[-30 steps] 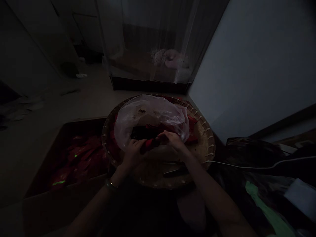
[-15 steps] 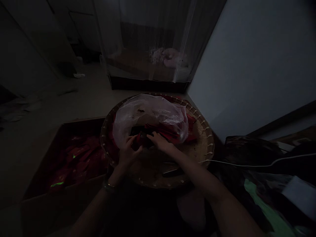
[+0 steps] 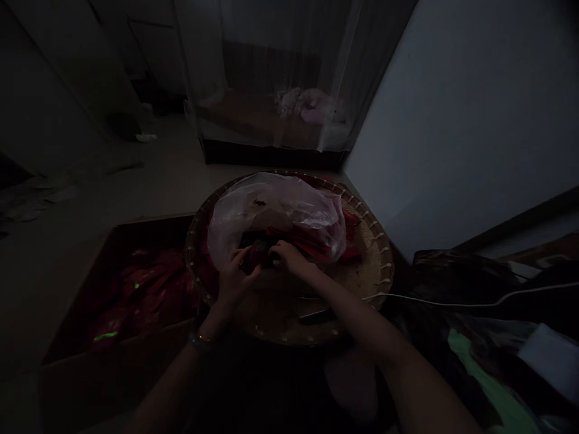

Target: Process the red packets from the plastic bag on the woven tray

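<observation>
The room is very dark. A round woven tray point(image 3: 377, 256) lies in front of me with a clear plastic bag point(image 3: 275, 208) on it, and red pieces point(image 3: 307, 238) show in and beside the bag. My left hand point(image 3: 235, 277) and my right hand point(image 3: 287, 258) meet at the bag's near mouth. Both have curled fingers pinching a small dark red piece point(image 3: 259, 252) between them. A bracelet point(image 3: 201, 342) sits on my left wrist. Dark long tools point(image 3: 316, 312) lie on the tray just in front of my right forearm.
A cardboard box point(image 3: 122, 355) at the left holds many red pieces. A white cable point(image 3: 452, 303) runs right from the tray over dark cloth. A net-curtained bed point(image 3: 271, 129) with a soft toy stands behind. The pale wall point(image 3: 452, 120) is at the right.
Both hands moved a little left and deeper into the bag's mouth. The bright red piece seen between them a second ago is now darker and tucked under the fingers.
</observation>
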Demonstrator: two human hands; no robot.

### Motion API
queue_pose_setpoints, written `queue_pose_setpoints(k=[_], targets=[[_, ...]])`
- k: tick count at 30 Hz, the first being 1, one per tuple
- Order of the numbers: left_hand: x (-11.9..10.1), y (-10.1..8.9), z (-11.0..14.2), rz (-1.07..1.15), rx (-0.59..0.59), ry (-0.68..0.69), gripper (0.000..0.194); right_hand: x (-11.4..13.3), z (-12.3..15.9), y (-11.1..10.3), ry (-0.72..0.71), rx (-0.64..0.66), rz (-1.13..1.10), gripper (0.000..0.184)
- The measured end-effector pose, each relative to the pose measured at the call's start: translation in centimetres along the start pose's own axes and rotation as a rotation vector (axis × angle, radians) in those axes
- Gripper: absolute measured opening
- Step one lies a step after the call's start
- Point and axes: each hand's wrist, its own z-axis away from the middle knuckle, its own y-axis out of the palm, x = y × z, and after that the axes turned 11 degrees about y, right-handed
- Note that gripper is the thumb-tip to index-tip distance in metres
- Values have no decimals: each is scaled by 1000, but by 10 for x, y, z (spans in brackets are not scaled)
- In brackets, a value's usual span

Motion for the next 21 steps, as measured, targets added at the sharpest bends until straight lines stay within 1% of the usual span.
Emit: queue_pose_setpoints(k=[2,4,6,9,10,12,15,17,19,21], targets=[[1,1,0,4,-4,-12,39,-5,-5,-3,14,-12,-27,26],[2,1,1,1,-7,-18,39,-8,-10,-3,19,-21,-39,30],[3,2,1,-5,-7,-7,39,-8,-12,0,-4,-15,-33,39],[4,1,1,6,1,5,39,-3,-11,8,-64,12,40,55],[3,1,0,10,3,5,38,-1,-10,11,-76,16,71,55],[2,0,0,11,1,5,38,1,-8,13,-89,17,111,49],[1,0,0,2,-9,11,38,1,-7,9,-98,14,98,40],[1,0,0,6,-6,17,38,-2,-6,5,-68,14,88,37],[2,1,0,7,4,22,38,-5,-6,2,-34,18,102,41],[3,1,1,0,10,24,39,-7,-6,2,-46,27,116,48]])
